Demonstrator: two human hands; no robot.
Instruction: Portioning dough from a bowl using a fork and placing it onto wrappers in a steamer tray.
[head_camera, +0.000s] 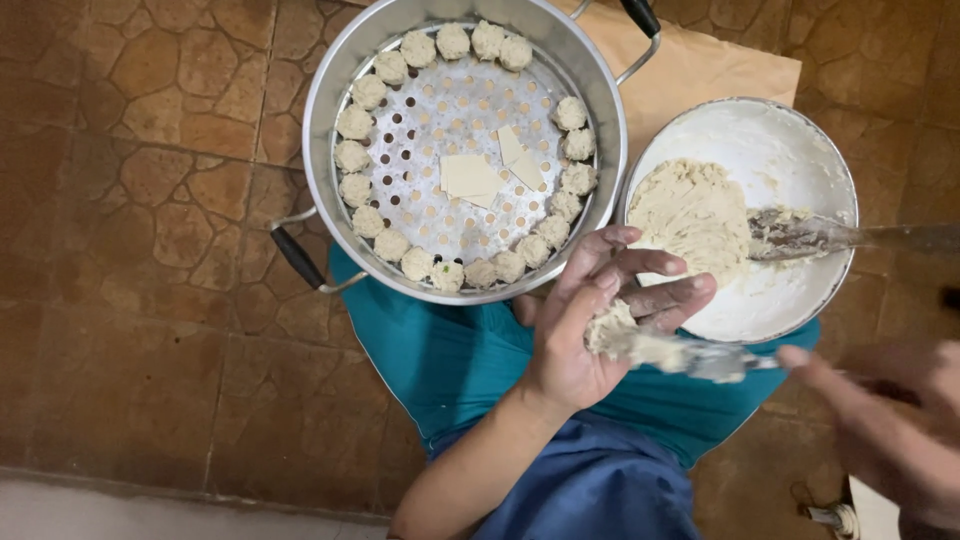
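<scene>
A home cooking spot on a brown stone floor (150, 200) (big steamer pot (330, 90), bowl (800, 140) of filling).

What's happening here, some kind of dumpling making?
Yes. The person's left hand cups a wrapper with filling, while the right hand, blurred, presses it in with a metal utensil. A white bowl holds more filling. Finished dumplings ring the edge of the perforated steamer tray.
</scene>
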